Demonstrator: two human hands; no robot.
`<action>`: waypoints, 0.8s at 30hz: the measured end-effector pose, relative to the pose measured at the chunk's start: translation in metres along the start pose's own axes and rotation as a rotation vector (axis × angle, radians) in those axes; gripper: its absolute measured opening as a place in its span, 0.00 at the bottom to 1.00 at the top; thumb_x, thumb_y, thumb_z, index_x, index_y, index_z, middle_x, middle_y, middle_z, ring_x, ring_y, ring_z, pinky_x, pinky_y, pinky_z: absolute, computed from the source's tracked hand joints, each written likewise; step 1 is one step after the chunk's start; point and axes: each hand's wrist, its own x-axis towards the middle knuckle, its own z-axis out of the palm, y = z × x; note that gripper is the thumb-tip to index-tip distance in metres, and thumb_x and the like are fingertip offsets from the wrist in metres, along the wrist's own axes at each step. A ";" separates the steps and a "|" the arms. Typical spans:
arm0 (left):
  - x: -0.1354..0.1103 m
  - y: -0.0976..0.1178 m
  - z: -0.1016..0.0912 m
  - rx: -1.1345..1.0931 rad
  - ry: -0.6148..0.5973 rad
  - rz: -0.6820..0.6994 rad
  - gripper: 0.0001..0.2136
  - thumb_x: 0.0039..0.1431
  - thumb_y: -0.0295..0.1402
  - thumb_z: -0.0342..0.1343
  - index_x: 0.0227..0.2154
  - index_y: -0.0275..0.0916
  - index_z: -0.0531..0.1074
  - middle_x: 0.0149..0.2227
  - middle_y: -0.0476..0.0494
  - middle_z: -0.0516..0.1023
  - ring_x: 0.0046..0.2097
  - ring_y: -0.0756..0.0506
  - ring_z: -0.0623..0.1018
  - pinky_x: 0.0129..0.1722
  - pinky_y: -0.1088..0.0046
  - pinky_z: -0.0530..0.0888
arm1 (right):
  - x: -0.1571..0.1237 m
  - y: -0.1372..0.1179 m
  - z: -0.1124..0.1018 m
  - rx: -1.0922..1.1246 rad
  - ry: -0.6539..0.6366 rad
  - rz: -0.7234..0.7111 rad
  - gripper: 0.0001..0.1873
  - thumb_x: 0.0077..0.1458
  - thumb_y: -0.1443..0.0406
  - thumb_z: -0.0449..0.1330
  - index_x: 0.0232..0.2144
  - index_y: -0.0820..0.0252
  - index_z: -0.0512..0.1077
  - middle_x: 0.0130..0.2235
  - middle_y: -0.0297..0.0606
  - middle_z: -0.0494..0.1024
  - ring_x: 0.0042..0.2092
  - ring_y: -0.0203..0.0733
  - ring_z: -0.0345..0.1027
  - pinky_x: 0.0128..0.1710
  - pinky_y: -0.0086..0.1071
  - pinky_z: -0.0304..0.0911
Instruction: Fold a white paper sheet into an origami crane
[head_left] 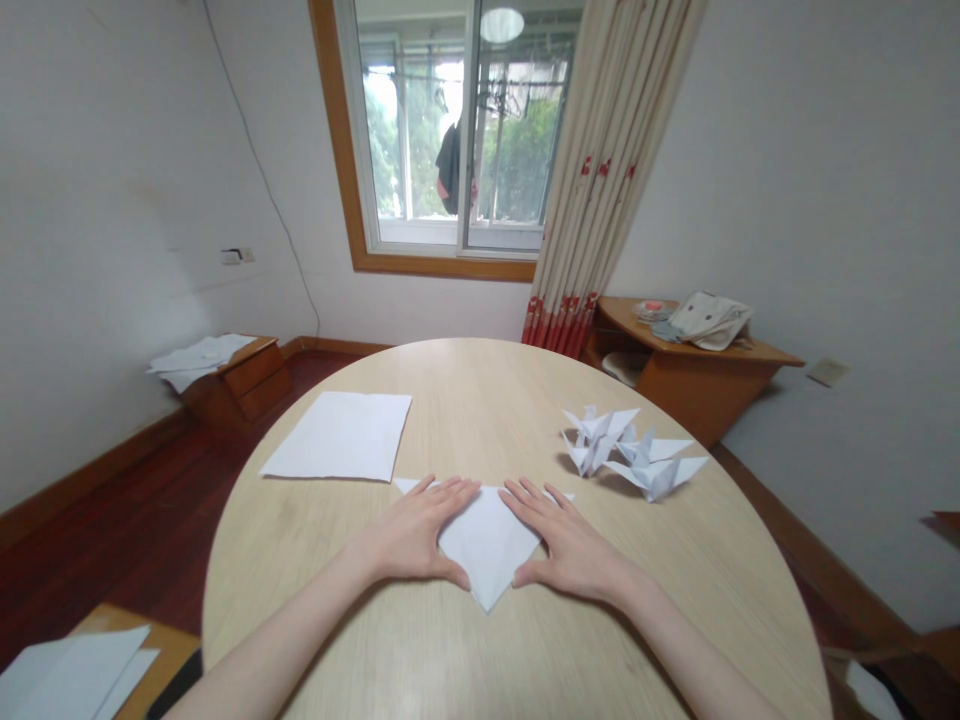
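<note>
**Left hand (420, 525) and right hand (574, 540) spread over folded paper (489, 550)**

The folded paper lies on the round, pale wooden counter (480, 400), a white triangle with its long edge turned away from the person and its point toward them. The left hand rests palm down on its left part, the right hand on its right part. Each grip is spread, thumb out from the fingers and clasping nothing; the thumbs rest along the two slanting edges near the point. Slim corners of paper show past both hands.

Beyond the folded paper and to its left lies a flat white paper square (337, 435); whether it is one sheet or several I cannot tell. Beyond it to the right sits a cluster of paper birds (654, 475), wings out and crowded together. Well beyond it, past the counter, are a window (420, 235) and a long pale curtain (600, 200) with red at its foot.
</note>
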 end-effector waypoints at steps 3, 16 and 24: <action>0.000 0.002 -0.002 0.006 0.006 -0.007 0.46 0.47 0.57 0.60 0.64 0.41 0.51 0.64 0.35 0.57 0.64 0.35 0.59 0.62 0.48 0.53 | 0.000 -0.002 -0.002 0.016 0.009 0.001 0.52 0.45 0.44 0.64 0.65 0.55 0.50 0.67 0.45 0.50 0.68 0.53 0.38 0.65 0.53 0.34; 0.000 0.002 -0.005 -0.004 0.083 0.014 0.41 0.54 0.63 0.45 0.62 0.38 0.58 0.61 0.35 0.63 0.60 0.36 0.67 0.59 0.54 0.60 | -0.003 0.002 -0.005 0.077 0.149 -0.085 0.44 0.48 0.40 0.59 0.61 0.57 0.61 0.62 0.46 0.63 0.63 0.57 0.53 0.61 0.52 0.50; -0.001 -0.002 -0.005 -0.018 0.136 0.027 0.38 0.57 0.63 0.38 0.62 0.41 0.58 0.59 0.36 0.67 0.58 0.37 0.69 0.56 0.56 0.64 | -0.005 0.002 -0.005 0.101 0.203 -0.130 0.32 0.60 0.48 0.51 0.60 0.58 0.63 0.60 0.46 0.66 0.60 0.52 0.60 0.60 0.49 0.55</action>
